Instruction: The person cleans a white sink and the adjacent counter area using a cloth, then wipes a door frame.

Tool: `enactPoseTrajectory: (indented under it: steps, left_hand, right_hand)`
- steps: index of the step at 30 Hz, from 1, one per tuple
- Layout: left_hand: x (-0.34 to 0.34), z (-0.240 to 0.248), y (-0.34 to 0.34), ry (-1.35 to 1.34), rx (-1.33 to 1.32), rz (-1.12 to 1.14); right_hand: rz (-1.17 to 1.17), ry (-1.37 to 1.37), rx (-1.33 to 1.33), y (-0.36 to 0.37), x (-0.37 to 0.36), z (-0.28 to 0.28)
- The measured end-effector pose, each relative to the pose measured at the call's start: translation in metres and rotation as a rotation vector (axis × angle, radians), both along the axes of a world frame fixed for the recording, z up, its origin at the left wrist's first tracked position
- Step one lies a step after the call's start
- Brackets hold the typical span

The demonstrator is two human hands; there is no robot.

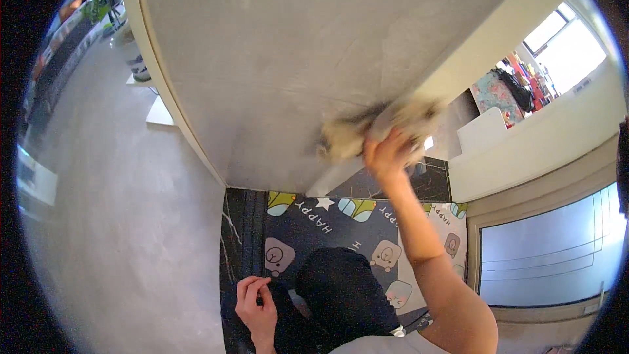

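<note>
My right hand (pixel 388 156) reaches far forward, fingers wrapped over a cloth (pixel 344 139) that looks fluffy, cream and dark. Motion smears the cloth, so its exact kind is unclear. It lies against the lower part of a grey wall (pixel 282 39) and spreads across to the pale end face (pixel 488 46) of that wall. My left hand (pixel 257 305) rests low beside my dark-clad leg, its fingers loosely curled and no object visible in them.
Beneath me lies a dark mat (pixel 357 223) with cartoon bears and stars. A framed door with a frosted panel (pixel 550 249) stands at the right. Pale floor (pixel 137 223) runs along the left, with a potted plant (pixel 108 0) farther off. A room with a window (pixel 573 46) shows beyond the opening.
</note>
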State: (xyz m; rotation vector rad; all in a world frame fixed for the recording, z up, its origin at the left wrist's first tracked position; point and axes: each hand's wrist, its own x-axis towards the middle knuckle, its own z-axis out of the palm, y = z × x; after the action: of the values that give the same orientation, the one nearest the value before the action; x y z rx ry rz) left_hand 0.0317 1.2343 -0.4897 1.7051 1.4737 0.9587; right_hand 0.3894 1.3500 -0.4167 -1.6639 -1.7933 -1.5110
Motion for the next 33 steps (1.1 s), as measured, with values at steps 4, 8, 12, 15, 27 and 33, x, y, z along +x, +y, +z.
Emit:
enactPoseTrajectory:
  steps: [4,8,12,15,27,33]
  left_hand:
    - [0.007,0.007,0.006,-0.034,-0.054,0.015]
    - [0.005,-0.008,0.005,-0.010,-0.035,-0.021]
    - [0.002,-0.011,0.007,0.055,0.134,-0.035]
    - [0.008,-0.003,0.005,0.048,-0.037,-0.017]
    - [0.002,-0.015,0.003,0.007,-0.002,0.011]
    - [-0.006,-0.012,0.001,-0.011,0.058,0.047]
  right_hand:
    - [0.025,0.579,-0.457,-0.022,-0.005,-0.026]
    - [0.093,0.516,0.164,0.017,-0.026,0.077]
    - [0.198,0.575,0.358,0.042,-0.065,0.193]
    - [0.054,0.355,0.073,0.053,-0.064,0.126]
    - [0.276,0.515,0.272,0.099,-0.156,0.224]
    - [0.502,0.173,-0.210,0.136,-0.186,0.091]
